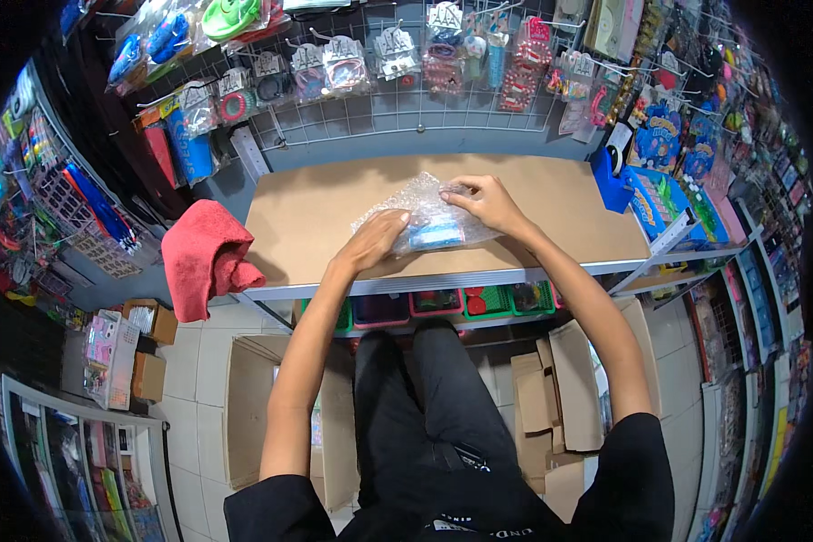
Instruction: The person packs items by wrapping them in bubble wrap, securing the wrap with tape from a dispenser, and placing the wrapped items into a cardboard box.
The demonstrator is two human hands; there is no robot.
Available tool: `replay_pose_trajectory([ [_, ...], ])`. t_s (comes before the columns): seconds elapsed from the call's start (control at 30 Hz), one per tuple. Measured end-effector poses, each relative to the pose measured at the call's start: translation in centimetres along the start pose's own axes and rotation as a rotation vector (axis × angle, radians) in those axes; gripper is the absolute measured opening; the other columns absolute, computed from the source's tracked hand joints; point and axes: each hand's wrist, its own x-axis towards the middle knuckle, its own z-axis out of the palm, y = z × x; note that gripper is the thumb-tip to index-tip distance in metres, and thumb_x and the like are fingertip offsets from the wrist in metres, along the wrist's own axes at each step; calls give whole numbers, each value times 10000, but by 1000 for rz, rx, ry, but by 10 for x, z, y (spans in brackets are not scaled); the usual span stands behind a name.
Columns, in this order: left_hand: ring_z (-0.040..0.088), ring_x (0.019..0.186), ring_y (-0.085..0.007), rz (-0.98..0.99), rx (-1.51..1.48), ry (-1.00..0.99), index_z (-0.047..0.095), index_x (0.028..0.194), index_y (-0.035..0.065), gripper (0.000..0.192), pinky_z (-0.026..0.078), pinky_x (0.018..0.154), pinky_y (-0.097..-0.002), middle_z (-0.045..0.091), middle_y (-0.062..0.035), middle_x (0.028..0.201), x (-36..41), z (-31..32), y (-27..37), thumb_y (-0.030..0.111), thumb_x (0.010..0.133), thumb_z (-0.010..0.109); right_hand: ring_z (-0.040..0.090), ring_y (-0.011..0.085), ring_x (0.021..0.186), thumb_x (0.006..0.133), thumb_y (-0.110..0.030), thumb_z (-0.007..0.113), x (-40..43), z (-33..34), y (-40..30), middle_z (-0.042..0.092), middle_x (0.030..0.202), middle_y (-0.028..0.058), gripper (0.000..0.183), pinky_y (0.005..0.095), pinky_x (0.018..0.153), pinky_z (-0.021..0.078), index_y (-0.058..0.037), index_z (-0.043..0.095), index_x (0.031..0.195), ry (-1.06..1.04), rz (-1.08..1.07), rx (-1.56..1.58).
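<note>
A sheet of clear bubble wrap (406, 198) lies on the wooden shelf top (311, 196) in front of me, with a small blue-and-white packet (436, 234) under or inside its near part. The flat of my left hand (377, 237) rests on the wrap's left side, its fingers by the packet's left end. At the wrap's upper right, my right hand (481, 200) pinches the plastic between thumb and fingers. What lies beneath the wrap's folds is hidden.
A red cloth (206, 254) hangs at the shelf's left corner. At the right end stand a blue tape dispenser (612, 177) and a blue display box (657, 203). Baskets (489, 301) sit below; open cardboard boxes (257, 406) flank my legs. Packaged goods hang on a wire grid (406, 122).
</note>
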Motion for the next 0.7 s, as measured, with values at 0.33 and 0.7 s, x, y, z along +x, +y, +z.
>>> replay_pose_trajectory([
  [0.33, 587, 1082, -389, -109, 88, -77, 577, 1191, 34, 492, 452, 947, -447, 639, -203, 1152, 8, -5, 19, 396, 865, 648, 652, 196, 792, 844, -268, 716, 17, 13, 36, 715, 863, 130, 303, 340, 757, 502, -20, 721, 1018, -128, 97, 165],
  [0.7, 556, 1151, -420, -214, -13, -69, 453, 1297, 76, 607, 432, 988, -460, 607, -226, 1229, 8, -5, 21, 422, 848, 671, 657, 220, 863, 820, -295, 728, 17, 21, 58, 709, 982, 170, 399, 345, 792, 503, 0, 694, 1085, -127, 155, 11],
])
